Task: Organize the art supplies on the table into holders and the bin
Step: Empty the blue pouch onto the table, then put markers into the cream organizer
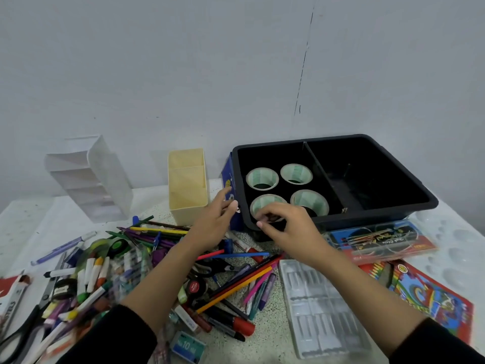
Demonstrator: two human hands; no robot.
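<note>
A black bin (409,177) with a middle divider stands at the back right. Its left compartment holds several tape rolls (296,173); the right compartment looks bare. My right hand (288,229) reaches over the bin's front rim, its fingers curled on the near-left tape roll (265,202). With straight fingers, my left hand (214,219) touches a blue box (227,179) that leans on the bin's left wall. A cream holder (187,185) and a clear tiered holder (91,177) stand to the left. Loose pens, pencils and markers (147,258) lie heaped in front.
Black scissors (215,266) lie in the heap. A clear plastic tray (320,311), a brush packet (380,240) and a red coloured-pencil box (430,295) lie right of my arms. A staples box (187,346) sits near the front edge. A wall rises close behind.
</note>
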